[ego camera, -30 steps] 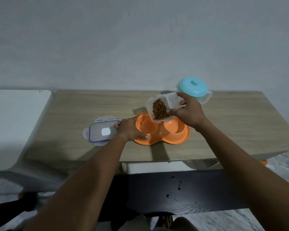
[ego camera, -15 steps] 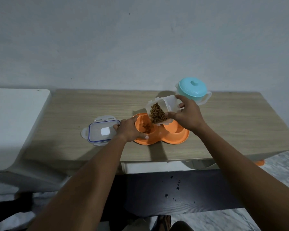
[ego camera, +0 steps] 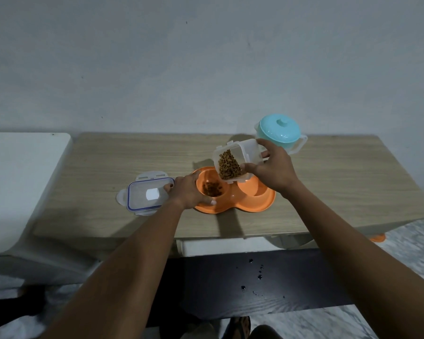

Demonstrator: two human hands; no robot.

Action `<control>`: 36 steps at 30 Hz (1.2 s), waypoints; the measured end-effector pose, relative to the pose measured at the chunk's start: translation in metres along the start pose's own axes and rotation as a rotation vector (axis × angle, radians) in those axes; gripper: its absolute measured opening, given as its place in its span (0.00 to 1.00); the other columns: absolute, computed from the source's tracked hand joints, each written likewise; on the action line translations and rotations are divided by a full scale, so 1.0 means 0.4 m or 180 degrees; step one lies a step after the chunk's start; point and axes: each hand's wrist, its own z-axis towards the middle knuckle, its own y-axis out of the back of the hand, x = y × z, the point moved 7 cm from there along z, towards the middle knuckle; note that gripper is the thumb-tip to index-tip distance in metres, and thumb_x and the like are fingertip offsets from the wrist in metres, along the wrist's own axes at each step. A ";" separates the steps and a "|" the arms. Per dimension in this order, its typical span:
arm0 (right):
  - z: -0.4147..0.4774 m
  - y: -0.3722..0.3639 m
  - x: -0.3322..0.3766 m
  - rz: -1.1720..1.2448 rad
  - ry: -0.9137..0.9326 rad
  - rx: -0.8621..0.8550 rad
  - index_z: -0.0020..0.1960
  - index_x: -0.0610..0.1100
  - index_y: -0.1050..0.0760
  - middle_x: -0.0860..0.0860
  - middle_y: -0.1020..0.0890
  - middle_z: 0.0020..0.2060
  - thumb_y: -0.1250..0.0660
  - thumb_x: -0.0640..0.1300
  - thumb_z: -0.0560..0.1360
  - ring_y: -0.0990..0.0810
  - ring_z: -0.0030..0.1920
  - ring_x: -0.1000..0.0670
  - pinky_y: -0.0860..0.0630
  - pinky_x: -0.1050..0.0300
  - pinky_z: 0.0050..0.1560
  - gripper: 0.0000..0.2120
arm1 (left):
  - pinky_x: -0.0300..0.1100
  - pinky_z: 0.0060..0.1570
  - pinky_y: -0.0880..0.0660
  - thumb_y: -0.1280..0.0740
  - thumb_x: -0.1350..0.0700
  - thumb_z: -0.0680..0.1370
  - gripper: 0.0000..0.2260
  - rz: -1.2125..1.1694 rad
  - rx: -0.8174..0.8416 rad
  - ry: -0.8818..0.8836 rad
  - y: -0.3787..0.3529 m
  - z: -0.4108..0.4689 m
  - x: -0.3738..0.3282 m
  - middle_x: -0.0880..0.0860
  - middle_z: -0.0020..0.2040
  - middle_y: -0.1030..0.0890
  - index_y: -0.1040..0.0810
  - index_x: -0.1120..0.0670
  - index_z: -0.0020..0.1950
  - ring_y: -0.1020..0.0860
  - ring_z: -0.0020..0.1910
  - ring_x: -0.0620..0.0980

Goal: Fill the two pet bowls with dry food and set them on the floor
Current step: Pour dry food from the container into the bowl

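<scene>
An orange double pet bowl (ego camera: 257,204) sits on the wooden table (ego camera: 340,187). Its left cup holds a small heap of brown dry food (ego camera: 212,188); the right cup looks bare. My right hand (ego camera: 272,171) grips a clear plastic container (ego camera: 249,152), tilted with its mouth down over the left cup and kibble piled at its lower end. My left hand (ego camera: 187,192) clasps the bowl's left rim, thumb on the near edge.
The container's clear lid with blue seal (ego camera: 147,195) lies flat left of the bowl. A teal lidded cup with handles (ego camera: 279,133) stands at the back right. A white surface (ego camera: 17,182) adjoins the table's left; a dark bench (ego camera: 255,282) is below.
The container has tipped further over the left cup and kibble has dropped in, where the cup was bare a second ago. My left hand has stayed on the rim.
</scene>
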 end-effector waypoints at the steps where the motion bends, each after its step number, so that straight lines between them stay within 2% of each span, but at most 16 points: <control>1: 0.000 0.000 0.000 -0.0012 -0.0006 0.0001 0.73 0.46 0.27 0.49 0.20 0.49 0.18 0.46 0.66 0.20 0.49 0.50 0.23 0.58 0.42 0.38 | 0.59 0.67 0.38 0.20 0.39 0.59 0.41 0.0037 -0.0018 0.0005 0.001 -0.001 -0.001 0.50 0.61 0.19 0.30 0.40 0.70 0.30 0.68 0.56; 4: 0.001 0.001 -0.003 0.0048 -0.0038 0.0011 0.73 0.47 0.28 0.50 0.20 0.47 0.18 0.46 0.66 0.21 0.45 0.54 0.24 0.61 0.40 0.38 | 0.58 0.64 0.38 0.20 0.39 0.59 0.40 0.0075 -0.0051 0.0020 0.003 -0.002 -0.001 0.50 0.59 0.19 0.29 0.39 0.69 0.29 0.68 0.56; 9: 0.002 0.001 -0.003 0.0105 -0.0037 0.0027 0.74 0.48 0.28 0.48 0.19 0.48 0.18 0.46 0.66 0.20 0.46 0.53 0.24 0.60 0.41 0.38 | 0.58 0.65 0.37 0.20 0.39 0.58 0.42 0.0056 -0.0027 0.0032 -0.001 0.002 0.001 0.50 0.60 0.19 0.30 0.40 0.70 0.29 0.68 0.56; 12: 0.005 0.003 -0.002 0.0150 -0.0036 0.0014 0.73 0.48 0.27 0.52 0.20 0.45 0.18 0.46 0.66 0.20 0.47 0.52 0.25 0.61 0.39 0.37 | 0.55 0.62 0.36 0.20 0.40 0.58 0.42 0.0012 -0.0030 0.0051 0.000 0.003 0.002 0.50 0.60 0.19 0.30 0.40 0.70 0.29 0.68 0.56; 16: 0.005 0.003 0.001 0.0152 -0.0004 0.0021 0.72 0.48 0.26 0.58 0.22 0.43 0.18 0.46 0.66 0.22 0.45 0.58 0.26 0.61 0.38 0.36 | 0.57 0.63 0.38 0.21 0.38 0.57 0.41 0.0093 -0.0029 0.0090 -0.001 0.003 0.003 0.48 0.59 0.19 0.29 0.38 0.68 0.29 0.67 0.55; 20: 0.003 0.004 0.004 0.0156 0.0012 0.0007 0.71 0.49 0.26 0.54 0.20 0.45 0.18 0.46 0.66 0.21 0.47 0.55 0.23 0.59 0.41 0.36 | 0.52 0.58 0.36 0.20 0.39 0.57 0.41 -0.0014 0.0003 0.0072 -0.004 0.005 0.005 0.49 0.60 0.19 0.29 0.40 0.69 0.29 0.67 0.55; 23: 0.001 0.004 0.010 0.0111 0.0051 0.0003 0.71 0.48 0.25 0.59 0.22 0.43 0.18 0.45 0.66 0.22 0.46 0.57 0.26 0.61 0.39 0.35 | 0.56 0.64 0.33 0.20 0.40 0.57 0.43 -0.0045 0.0012 0.0051 -0.006 0.007 0.005 0.50 0.60 0.19 0.30 0.40 0.70 0.29 0.67 0.55; 26: 0.001 0.005 0.012 0.0139 0.0028 -0.0004 0.70 0.49 0.25 0.61 0.23 0.43 0.18 0.45 0.66 0.23 0.45 0.59 0.27 0.63 0.37 0.34 | 0.58 0.66 0.32 0.19 0.40 0.57 0.43 -0.0094 0.0025 0.0015 -0.006 0.007 0.006 0.50 0.61 0.19 0.30 0.41 0.70 0.29 0.68 0.56; 30: -0.002 0.007 0.018 0.0110 0.0013 -0.0030 0.70 0.49 0.25 0.62 0.24 0.43 0.18 0.46 0.66 0.23 0.44 0.60 0.29 0.65 0.36 0.34 | 0.54 0.65 0.36 0.20 0.40 0.58 0.41 -0.0058 -0.0010 -0.0004 -0.004 0.005 0.006 0.50 0.61 0.19 0.29 0.41 0.70 0.29 0.68 0.56; 32: -0.004 0.007 0.022 0.0056 0.0027 -0.0026 0.71 0.49 0.26 0.63 0.25 0.43 0.18 0.46 0.66 0.24 0.44 0.61 0.30 0.66 0.36 0.35 | 0.59 0.67 0.36 0.20 0.39 0.58 0.42 -0.0040 0.0030 -0.0008 -0.006 0.006 0.004 0.50 0.61 0.20 0.30 0.41 0.70 0.29 0.68 0.57; 36: -0.006 0.006 0.024 0.0013 -0.0024 0.0006 0.72 0.48 0.27 0.54 0.21 0.48 0.18 0.46 0.66 0.22 0.47 0.55 0.27 0.63 0.38 0.36 | 0.60 0.67 0.33 0.20 0.40 0.57 0.42 -0.0136 0.0072 -0.0015 -0.006 0.007 0.006 0.51 0.61 0.19 0.29 0.41 0.69 0.28 0.68 0.57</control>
